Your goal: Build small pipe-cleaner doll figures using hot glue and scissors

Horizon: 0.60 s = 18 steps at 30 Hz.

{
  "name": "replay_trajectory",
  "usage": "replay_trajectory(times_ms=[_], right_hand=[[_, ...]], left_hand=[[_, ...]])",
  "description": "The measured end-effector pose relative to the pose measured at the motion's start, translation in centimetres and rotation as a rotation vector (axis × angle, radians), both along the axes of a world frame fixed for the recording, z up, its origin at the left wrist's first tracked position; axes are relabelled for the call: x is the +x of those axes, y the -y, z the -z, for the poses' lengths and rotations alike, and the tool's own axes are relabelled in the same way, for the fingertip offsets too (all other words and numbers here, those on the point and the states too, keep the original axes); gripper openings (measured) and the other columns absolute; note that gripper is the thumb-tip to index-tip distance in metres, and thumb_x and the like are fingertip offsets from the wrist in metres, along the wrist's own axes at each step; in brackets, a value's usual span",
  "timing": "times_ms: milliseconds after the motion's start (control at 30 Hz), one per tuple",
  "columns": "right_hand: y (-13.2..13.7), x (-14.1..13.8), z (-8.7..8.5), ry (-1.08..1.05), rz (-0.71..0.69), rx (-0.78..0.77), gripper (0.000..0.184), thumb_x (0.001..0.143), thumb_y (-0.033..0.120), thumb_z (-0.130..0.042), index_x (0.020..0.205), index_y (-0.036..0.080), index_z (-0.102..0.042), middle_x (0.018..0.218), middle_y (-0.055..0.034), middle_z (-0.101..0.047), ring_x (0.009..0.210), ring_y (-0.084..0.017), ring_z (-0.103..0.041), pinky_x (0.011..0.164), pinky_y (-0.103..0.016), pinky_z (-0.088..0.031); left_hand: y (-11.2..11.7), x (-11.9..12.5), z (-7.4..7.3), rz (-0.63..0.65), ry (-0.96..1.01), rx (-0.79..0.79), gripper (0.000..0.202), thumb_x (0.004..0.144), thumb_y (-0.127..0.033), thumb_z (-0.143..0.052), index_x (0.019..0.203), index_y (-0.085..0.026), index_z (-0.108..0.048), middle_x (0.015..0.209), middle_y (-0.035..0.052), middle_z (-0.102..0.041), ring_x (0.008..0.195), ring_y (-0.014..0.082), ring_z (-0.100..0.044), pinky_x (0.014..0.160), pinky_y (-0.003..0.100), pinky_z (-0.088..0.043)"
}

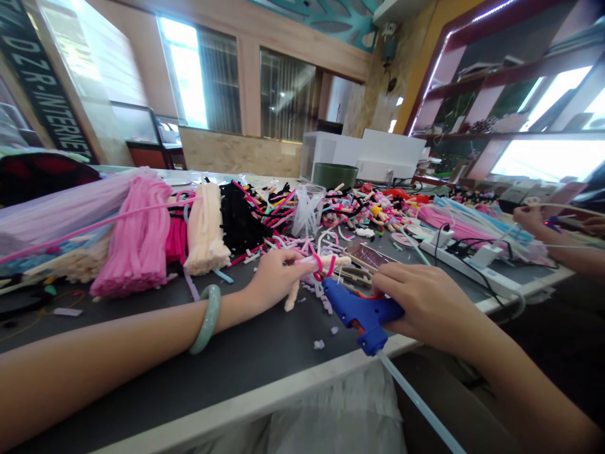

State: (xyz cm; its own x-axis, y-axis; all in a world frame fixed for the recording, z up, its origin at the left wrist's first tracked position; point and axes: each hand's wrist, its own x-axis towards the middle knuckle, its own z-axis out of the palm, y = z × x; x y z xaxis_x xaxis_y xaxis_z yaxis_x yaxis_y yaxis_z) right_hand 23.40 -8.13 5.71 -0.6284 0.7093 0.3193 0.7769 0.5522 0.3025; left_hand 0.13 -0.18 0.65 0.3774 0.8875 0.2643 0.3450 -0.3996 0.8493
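Note:
My left hand [275, 277] is closed in a pinch on a small figure of bent pipe cleaners [322, 265], cream and pink, one cream end hanging below my fingers. In my right hand [420, 299] is a blue glue gun [362, 310], gripped around its handle. Its nozzle points up and left, at or very near the pink loop of the figure; whether it touches I cannot tell. A long translucent glue stick [420, 400] sticks out of the gun's back end toward me.
Bundles of pink [135, 236], cream [205, 230] and black pipe cleaners [243, 217] lie at the left. Behind are a clear cup [308, 211] and a heap of small figures [378, 211]. A power strip [467, 258] with cords lies right, near another person's hand [529, 219].

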Motion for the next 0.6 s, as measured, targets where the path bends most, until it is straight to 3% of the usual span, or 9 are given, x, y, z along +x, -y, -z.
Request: replay_trajectory(times_ms=[133, 433, 600], right_hand=[[0.04, -0.01, -0.05, 0.003, 0.001, 0.002, 0.01, 0.065, 0.019, -0.061, 0.074, 0.019, -0.056, 0.074, -0.0003, -0.06, 0.066, -0.016, -0.054, 0.058, -0.026, -0.029], [-0.05, 0.07, -0.03, 0.009, -0.016, 0.02, 0.009, 0.067, 0.02, -0.06, 0.072, 0.019, -0.054, 0.072, -0.0001, -0.058, 0.065, -0.015, -0.053, 0.06, -0.026, -0.03], [0.02, 0.24, -0.16, -0.008, -0.021, 0.023, 0.01, 0.067, 0.021, -0.062, 0.072, 0.02, -0.053, 0.074, 0.0005, -0.058, 0.067, -0.015, -0.054, 0.061, -0.026, -0.031]], left_hand=[[0.1, 0.07, -0.19, -0.005, 0.001, 0.003, 0.035, 0.083, -0.045, -0.049, 0.072, -0.015, -0.064, 0.03, -0.0048, -0.053, 0.037, 0.0135, -0.054, 0.062, 0.024, -0.041], [0.05, 0.17, -0.29, -0.071, -0.015, 0.032, 0.031, 0.08, -0.041, -0.054, 0.068, -0.015, -0.065, 0.032, -0.0036, -0.054, 0.043, 0.0148, -0.057, 0.058, 0.023, -0.039], [0.21, 0.28, -0.6, -0.033, -0.007, -0.037, 0.032, 0.082, -0.043, -0.052, 0.066, -0.016, -0.061, 0.028, -0.0056, -0.05, 0.032, 0.0123, -0.051, 0.054, 0.022, -0.038]])
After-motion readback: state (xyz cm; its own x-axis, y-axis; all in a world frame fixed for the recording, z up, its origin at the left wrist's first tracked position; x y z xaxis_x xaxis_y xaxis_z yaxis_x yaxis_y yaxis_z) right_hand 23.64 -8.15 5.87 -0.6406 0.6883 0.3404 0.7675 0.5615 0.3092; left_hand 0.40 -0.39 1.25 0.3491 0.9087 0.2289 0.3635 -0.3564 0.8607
